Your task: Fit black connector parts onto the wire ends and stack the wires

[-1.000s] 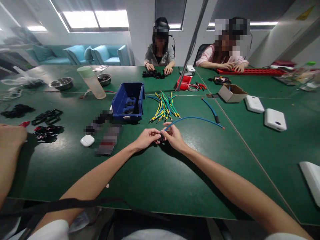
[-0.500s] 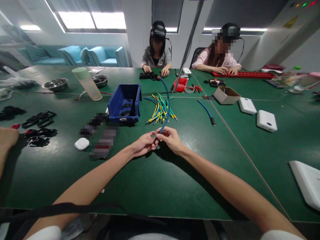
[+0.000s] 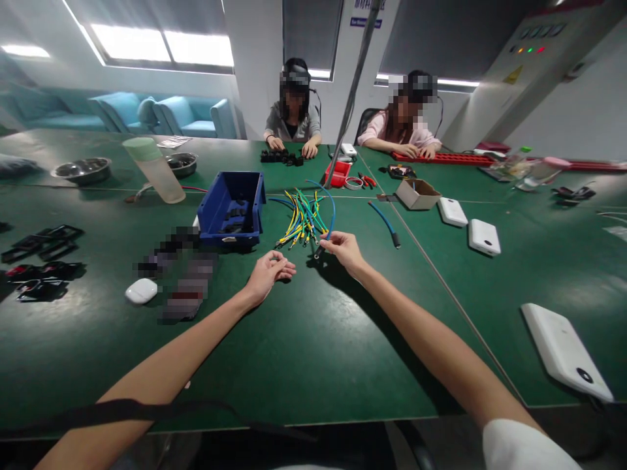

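My right hand [image 3: 345, 251] pinches a blue cable [image 3: 334, 207] near its lower end, which carries a black sleeve and a metal ring terminal. From there the cable arcs up and back over a pile of yellow, green and blue wires [image 3: 300, 219] with ring terminals. To the left, apart from the cable, my left hand [image 3: 267, 279] hovers low over the table, fingers loosely bent and holding nothing visible. Another blue cable [image 3: 383, 220], also with a black sleeve, lies to the right of the pile.
A blue bin [image 3: 231, 232] with black parts stands left of the wires. Leftward are a bottle [image 3: 155, 171], a white case [image 3: 142, 291] and black frames [image 3: 44, 243]. A cardboard box [image 3: 417, 195] and white devices [image 3: 484, 237] sit right. Two people work opposite.
My left hand has let go of the cable end and drawn away left. My right hand keeps the cable, whose sleeved end now shows. The view has shifted slightly right.
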A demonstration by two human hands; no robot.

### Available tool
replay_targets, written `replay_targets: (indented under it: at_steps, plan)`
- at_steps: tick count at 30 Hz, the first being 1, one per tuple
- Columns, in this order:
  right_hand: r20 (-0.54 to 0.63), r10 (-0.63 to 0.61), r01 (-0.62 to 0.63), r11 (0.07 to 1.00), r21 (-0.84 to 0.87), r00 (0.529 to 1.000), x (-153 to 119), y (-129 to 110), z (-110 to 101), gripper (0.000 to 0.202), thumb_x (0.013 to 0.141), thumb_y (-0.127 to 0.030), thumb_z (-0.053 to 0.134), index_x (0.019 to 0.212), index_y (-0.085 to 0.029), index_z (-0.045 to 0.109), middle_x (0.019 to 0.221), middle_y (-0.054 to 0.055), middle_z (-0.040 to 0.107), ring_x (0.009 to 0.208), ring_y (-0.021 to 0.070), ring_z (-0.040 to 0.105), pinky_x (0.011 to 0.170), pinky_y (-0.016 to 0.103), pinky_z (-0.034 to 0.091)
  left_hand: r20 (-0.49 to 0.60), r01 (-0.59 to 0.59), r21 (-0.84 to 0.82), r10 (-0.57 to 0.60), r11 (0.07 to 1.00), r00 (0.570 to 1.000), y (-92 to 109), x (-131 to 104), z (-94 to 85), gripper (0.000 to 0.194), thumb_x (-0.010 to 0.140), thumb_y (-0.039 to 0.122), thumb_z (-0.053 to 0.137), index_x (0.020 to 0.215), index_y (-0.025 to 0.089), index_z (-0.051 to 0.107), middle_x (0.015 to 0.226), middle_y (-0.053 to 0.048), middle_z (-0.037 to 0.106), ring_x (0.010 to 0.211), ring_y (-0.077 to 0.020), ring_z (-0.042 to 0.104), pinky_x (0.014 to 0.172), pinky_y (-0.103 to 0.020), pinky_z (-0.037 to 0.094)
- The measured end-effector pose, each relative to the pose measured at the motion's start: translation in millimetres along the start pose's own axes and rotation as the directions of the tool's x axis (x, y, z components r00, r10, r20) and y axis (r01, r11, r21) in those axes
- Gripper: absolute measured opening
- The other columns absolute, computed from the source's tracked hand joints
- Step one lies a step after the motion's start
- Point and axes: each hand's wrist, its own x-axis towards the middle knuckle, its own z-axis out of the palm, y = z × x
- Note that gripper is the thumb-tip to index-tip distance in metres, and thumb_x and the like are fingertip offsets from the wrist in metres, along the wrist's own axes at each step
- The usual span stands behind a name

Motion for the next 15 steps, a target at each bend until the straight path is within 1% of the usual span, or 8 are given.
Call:
replay_targets:
  at_steps: [3, 5, 6, 8, 9, 10, 12, 15]
  plan:
    - [0.005, -0.005, 0.006, 0.996, -0.088, 1.000, 13, 0, -25, 0.039, 0.062, -0.048, 0.076, 0.078, -0.013, 0.069, 0.056, -0.003, 0.053, 0.051, 0.0088, 0.040, 0.049, 0.023, 0.031, 0.030, -0.083, 0.152, 0.079, 0.985, 0.996, 0, -2, -3.3, 0.028, 0.081, 0.039, 0.062, 0.086, 0.018, 0.045, 0.079, -0.007, 0.067, 0.069, -0.0172, 0.065, 0.066, -0.031, 0.051]
    - [0.014, 0.011, -0.009, 0.988, -0.156, 1.000, 19, 1, -44, 0.042, 0.061, -0.049, 0.075, 0.081, -0.013, 0.069, 0.058, -0.002, 0.055, 0.052, 0.0094, 0.041, 0.050, 0.023, 0.032, 0.045, -0.226, 0.402, 0.228, 0.887, 0.973, 3, -5, -8.4, 0.022, 0.083, 0.039, 0.058, 0.085, 0.018, 0.049, 0.079, -0.006, 0.066, 0.070, -0.0179, 0.064, 0.068, -0.032, 0.049]
    - [0.012, 0.019, -0.016, 0.981, -0.194, 1.000, 22, 1, -54, 0.043, 0.061, -0.049, 0.075, 0.083, -0.012, 0.070, 0.059, -0.002, 0.056, 0.053, 0.0098, 0.042, 0.051, 0.023, 0.033, 0.080, -0.309, 0.552, 0.320, 0.775, 0.944, 4, -6, -11.9, 0.020, 0.084, 0.037, 0.057, 0.084, 0.018, 0.052, 0.078, -0.006, 0.065, 0.071, -0.0185, 0.063, 0.071, -0.033, 0.048]
    - [-0.009, 0.020, -0.022, 0.962, -0.271, 1.000, 26, 2, -73, 0.044, 0.061, -0.049, 0.075, 0.085, -0.012, 0.070, 0.061, -0.001, 0.057, 0.053, 0.0102, 0.043, 0.051, 0.024, 0.033, 0.204, -0.422, 0.788, 0.458, 0.448, 0.866, 8, -5, -20.0, 0.014, 0.084, 0.033, 0.056, 0.082, 0.019, 0.056, 0.076, -0.007, 0.064, 0.074, -0.0199, 0.061, 0.077, -0.034, 0.045]
    - [-0.007, 0.030, -0.030, 0.955, -0.296, 1.000, 27, 2, -82, 0.044, 0.062, -0.048, 0.074, 0.086, -0.012, 0.070, 0.061, -0.001, 0.057, 0.053, 0.0100, 0.042, 0.051, 0.024, 0.033, 0.256, -0.433, 0.851, 0.485, 0.298, 0.836, 9, -5, -23.8, 0.013, 0.084, 0.031, 0.055, 0.082, 0.019, 0.058, 0.075, -0.006, 0.063, 0.073, -0.0200, 0.060, 0.077, -0.034, 0.043]
    - [0.003, 0.044, -0.040, 0.947, -0.317, 0.999, 29, 2, -90, 0.044, 0.062, -0.047, 0.074, 0.087, -0.012, 0.070, 0.062, -0.001, 0.057, 0.053, 0.0099, 0.043, 0.051, 0.024, 0.033, 0.290, -0.423, 0.887, 0.491, 0.184, 0.821, 10, -3, -26.9, 0.012, 0.085, 0.030, 0.052, 0.083, 0.019, 0.058, 0.073, -0.006, 0.063, 0.071, -0.0198, 0.059, 0.076, -0.033, 0.042]
    - [0.000, 0.062, -0.058, 0.933, -0.356, 0.998, 31, 0, -104, 0.044, 0.062, -0.047, 0.074, 0.088, -0.011, 0.070, 0.062, 0.000, 0.057, 0.054, 0.0104, 0.044, 0.051, 0.024, 0.034, 0.309, -0.381, 0.923, 0.473, 0.062, 0.825, 11, 0, -30.5, 0.013, 0.088, 0.028, 0.048, 0.084, 0.019, 0.057, 0.070, -0.004, 0.061, 0.067, -0.0185, 0.057, 0.070, -0.031, 0.041]
    - [-0.047, 0.087, -0.098, 0.885, -0.455, 0.995, 31, -5, -120, 0.045, 0.062, -0.047, 0.074, 0.089, -0.011, 0.071, 0.060, 0.001, 0.058, 0.053, 0.0119, 0.047, 0.051, 0.024, 0.035, 0.346, -0.380, 0.925, 0.418, -0.002, 0.840, 9, 2, -30.7, 0.013, 0.089, 0.027, 0.046, 0.086, 0.019, 0.056, 0.070, -0.003, 0.059, 0.066, -0.0177, 0.056, 0.067, -0.029, 0.039]
